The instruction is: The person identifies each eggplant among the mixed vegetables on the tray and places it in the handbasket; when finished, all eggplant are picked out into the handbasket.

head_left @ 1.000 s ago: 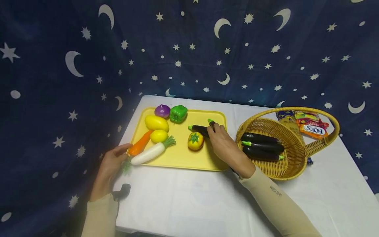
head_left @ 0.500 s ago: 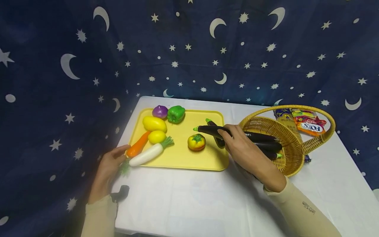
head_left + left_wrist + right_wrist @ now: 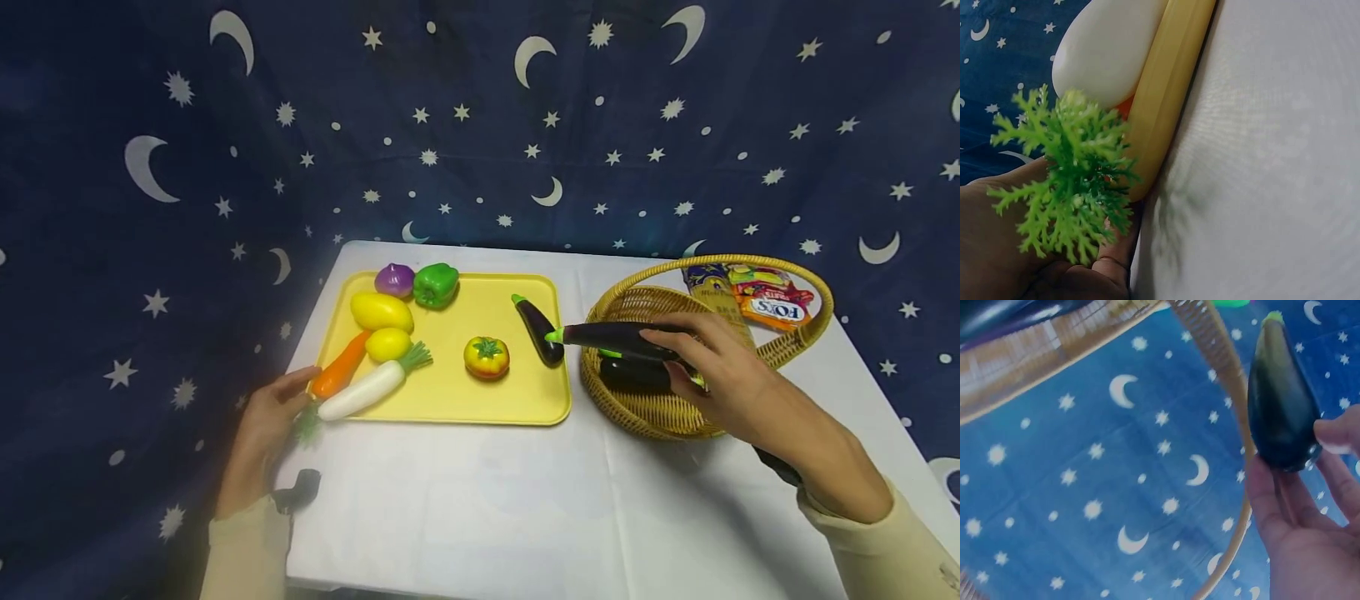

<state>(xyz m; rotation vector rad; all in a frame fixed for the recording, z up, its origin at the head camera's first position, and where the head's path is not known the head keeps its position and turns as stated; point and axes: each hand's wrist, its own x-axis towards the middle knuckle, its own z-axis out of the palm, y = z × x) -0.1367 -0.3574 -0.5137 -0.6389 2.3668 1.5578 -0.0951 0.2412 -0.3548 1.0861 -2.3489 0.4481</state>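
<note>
In the head view my right hand (image 3: 731, 379) holds an eggplant (image 3: 611, 336) by its thick end, above a wicker basket (image 3: 630, 417). Its green stem points left; in the right wrist view, thumb and fingers pinch its rounded bottom. More eggplants (image 3: 636, 375) lie in the basket, partly hidden by my hand. Another eggplant (image 3: 540, 330) rests at the right side of a yellow tray (image 3: 450, 408). At the tray's front left corner, my left hand (image 3: 264, 425) grips the rim beside a carrot (image 3: 341, 367), whose green top (image 3: 1085, 178) partly hides the fingers in the left wrist view.
A white radish (image 3: 363, 393), lemon (image 3: 387, 344), yellow mango-like fruit (image 3: 381, 312), purple onion (image 3: 394, 280), green bell pepper (image 3: 436, 285) and yellow-red tomato (image 3: 487, 357) lie on the tray. Snack packets (image 3: 772, 300) lie behind the basket. A starry cloth (image 3: 465, 125) hangs behind.
My right hand has lifted one eggplant off the tray and carried it right, over the basket. The other eggplant stays on the tray. My left hand has stayed at the tray corner.
</note>
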